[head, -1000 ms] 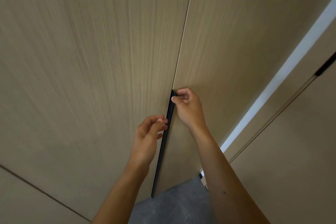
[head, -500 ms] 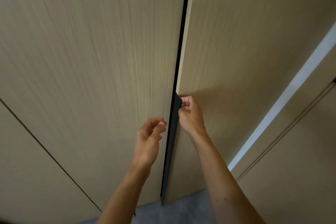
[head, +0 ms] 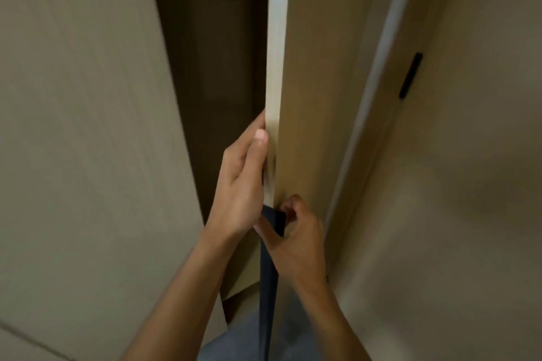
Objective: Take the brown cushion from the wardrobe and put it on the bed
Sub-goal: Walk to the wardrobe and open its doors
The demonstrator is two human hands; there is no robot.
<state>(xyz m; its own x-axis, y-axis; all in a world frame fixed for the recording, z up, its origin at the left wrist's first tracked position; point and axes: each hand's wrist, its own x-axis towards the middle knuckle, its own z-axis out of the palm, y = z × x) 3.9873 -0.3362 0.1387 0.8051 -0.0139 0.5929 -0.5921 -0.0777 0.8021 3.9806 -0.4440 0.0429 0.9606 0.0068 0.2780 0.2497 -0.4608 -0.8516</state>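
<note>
On the left the closed door [head: 82, 126] stood flat. Next came the dark gap [head: 211, 67] of the wardrobe; we saw no cushion there. Our left hand [head: 239, 184] wrapped the open door's edge [head: 275, 67]. Our right hand [head: 296, 240] pinched its black handle strip [head: 268, 287].

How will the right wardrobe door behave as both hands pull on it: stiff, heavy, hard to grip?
Probably stiff: the door shows a thick, straight edge. Likely swings easily on hinges, since it stands ajar. Grip seems secure: the left hand wraps the edge, and the right hand holds the dark handle.
</note>
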